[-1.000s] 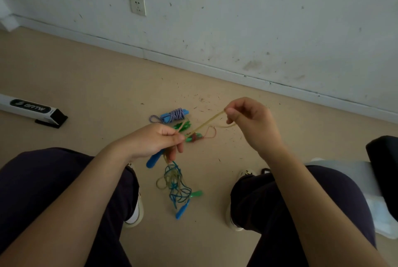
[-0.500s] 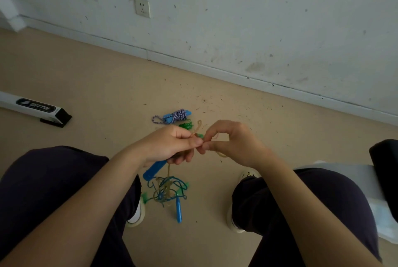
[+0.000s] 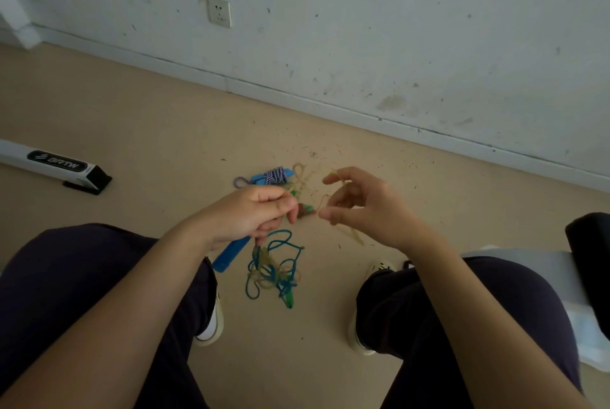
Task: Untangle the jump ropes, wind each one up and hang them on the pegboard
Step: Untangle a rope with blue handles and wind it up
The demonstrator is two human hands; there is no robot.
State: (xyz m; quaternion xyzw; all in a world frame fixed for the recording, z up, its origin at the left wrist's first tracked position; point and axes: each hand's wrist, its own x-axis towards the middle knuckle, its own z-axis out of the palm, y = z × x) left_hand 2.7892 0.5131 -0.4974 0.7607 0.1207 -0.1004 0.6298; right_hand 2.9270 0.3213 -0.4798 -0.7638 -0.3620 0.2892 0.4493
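Head view looked down past two dark-trousered knees to a beige floor [image 3: 138, 118] meeting a scuffed white wall [image 3: 379, 29] with a socket [image 3: 219, 11]. At far left a white bar with a black end and label [image 3: 54, 166] lay on the floor. Further right, near the middle, a wound-up striped rope with blue handles [image 3: 269, 176] lay on the floor just beyond the hands. The left hand [image 3: 251, 214] had its fingers curled tight around a blue handle [image 3: 231, 253], which stuck out below the fist toward the left knee, and around the ropes gathered there. From under that hand a tangle of blue and yellowish ropes [image 3: 274, 270] hung between the knees, a green handle [image 3: 288, 298] at its lower end; whether it touched the floor could not be told. Another green handle end [image 3: 308, 209] showed between the two hands. The right hand [image 3: 366, 207] pinched a yellowish rope [image 3: 351, 233] between thumb and forefinger, its other fingers loosely spread, with a loop of the rope rising over them and a tail trailing down behind the palm. White shoes showed beneath both knees.
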